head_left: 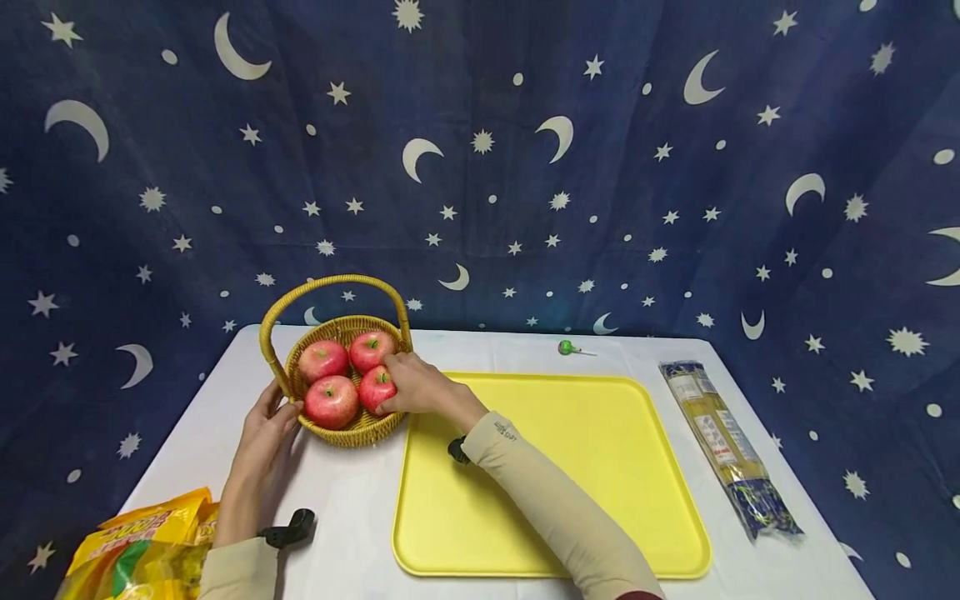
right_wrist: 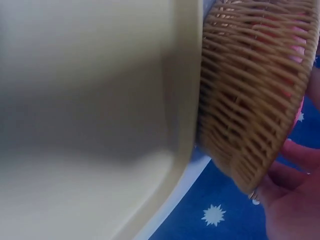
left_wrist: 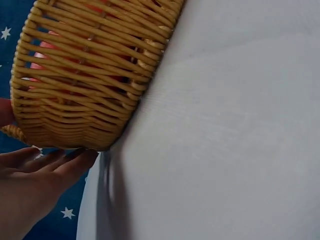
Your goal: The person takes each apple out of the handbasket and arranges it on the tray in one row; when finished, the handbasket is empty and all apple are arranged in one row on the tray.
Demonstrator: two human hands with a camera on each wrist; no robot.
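A round wicker basket (head_left: 352, 435) with an arched handle (head_left: 330, 283) stands at the left of the table, with several red apples (head_left: 332, 402) inside. My left hand (head_left: 266, 433) holds its left side, the thumb at the rim and the fingers against the outer wall; the left wrist view shows the fingers (left_wrist: 75, 167) along the weave. Reaching across from the right, my right hand (head_left: 416, 385) grips the front right apple (head_left: 375, 388) in the basket, partly covering it. In the right wrist view, the right hand (right_wrist: 295, 195) is at the basket's rim.
A yellow tray (head_left: 555, 467) lies right of the basket, under my right forearm. Behind it is a green lollipop (head_left: 566, 347). A long clear packet of what looks like spaghetti (head_left: 723, 437) lies at the right. Yellow snack bags (head_left: 142, 542) are at the front left.
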